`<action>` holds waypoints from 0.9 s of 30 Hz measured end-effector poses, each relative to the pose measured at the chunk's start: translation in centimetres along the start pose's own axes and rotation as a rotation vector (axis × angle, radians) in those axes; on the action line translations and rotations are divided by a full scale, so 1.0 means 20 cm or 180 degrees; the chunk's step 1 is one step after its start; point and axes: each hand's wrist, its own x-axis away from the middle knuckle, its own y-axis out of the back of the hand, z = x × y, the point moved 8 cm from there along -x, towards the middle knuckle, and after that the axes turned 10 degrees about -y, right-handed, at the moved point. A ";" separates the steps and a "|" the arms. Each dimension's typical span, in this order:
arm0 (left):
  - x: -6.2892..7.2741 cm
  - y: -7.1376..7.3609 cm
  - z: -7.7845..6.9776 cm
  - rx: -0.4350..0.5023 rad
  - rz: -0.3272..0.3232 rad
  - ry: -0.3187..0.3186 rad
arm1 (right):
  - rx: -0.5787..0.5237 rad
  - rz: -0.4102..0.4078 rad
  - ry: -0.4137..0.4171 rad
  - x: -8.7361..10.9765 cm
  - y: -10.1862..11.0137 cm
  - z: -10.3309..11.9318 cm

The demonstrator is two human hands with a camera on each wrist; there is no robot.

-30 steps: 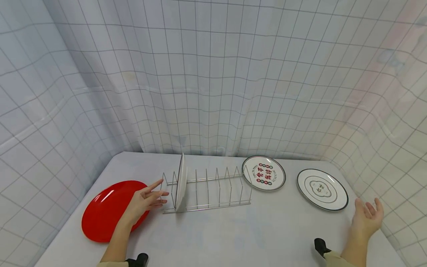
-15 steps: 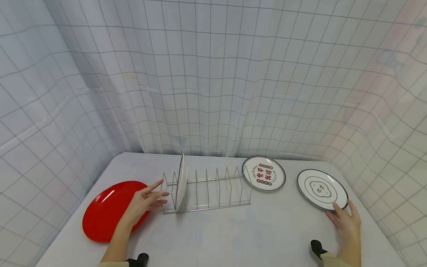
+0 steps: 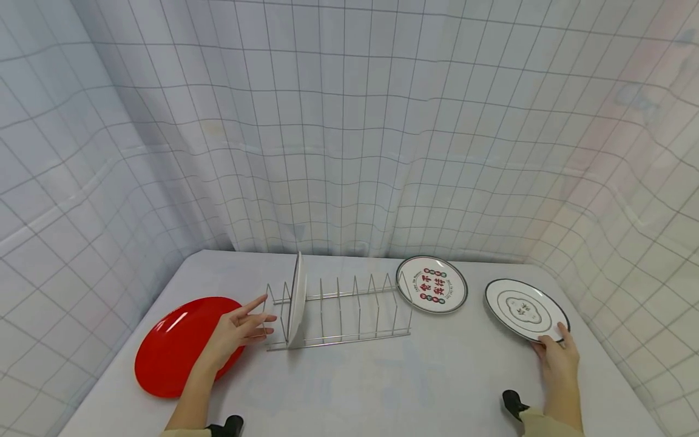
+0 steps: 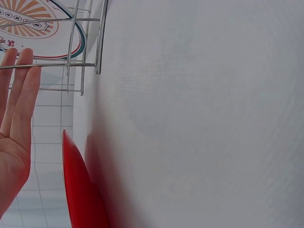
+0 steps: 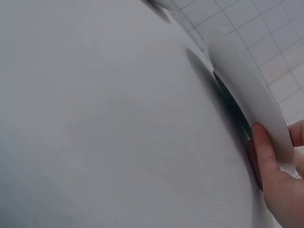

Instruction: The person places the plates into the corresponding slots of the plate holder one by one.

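Near the bottom, tan sleeves (image 3: 548, 423) lead to two bare hands. The right hand (image 3: 559, 359) pinches the near edge of a round white plate with a thin black rim (image 3: 523, 302), over on the right of the white table (image 3: 382, 388). That edge looks a bit up off the table, but the wrist view is blurry, so I cannot be sure. The left hand (image 3: 232, 334) grips nothing; its fingers are loose and rest at the left end of a long silver wire rack (image 3: 360, 338). A big, shiny red oval plate (image 3: 175, 352) lies partly under that arm. In the rack, near its left end, a white plate with a red and green rim (image 3: 298, 300) stands on edge. Farther back, by the rack's right end, lies a round white plate with red writing (image 3: 432, 284). Behind everything hangs a white curtain with grey squares (image 3: 349, 152).
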 end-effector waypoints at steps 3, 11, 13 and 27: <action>0.00 0.00 0.00 0.0015 0.0006 -0.0007 | -0.0333 0.0240 -0.0050 0.01 0.00 0.00; 0.01 0.00 0.00 0.0051 0.0005 -0.0018 | -0.1185 0.0731 0.0011 0.04 0.00 0.02; 0.01 0.00 0.00 0.0062 0.0005 -0.0018 | -0.1329 0.0840 0.0109 0.06 -0.01 0.03; 0.00 0.00 0.00 0.0040 0.0003 0.0004 | -0.1300 0.1991 0.1282 0.37 -0.34 0.33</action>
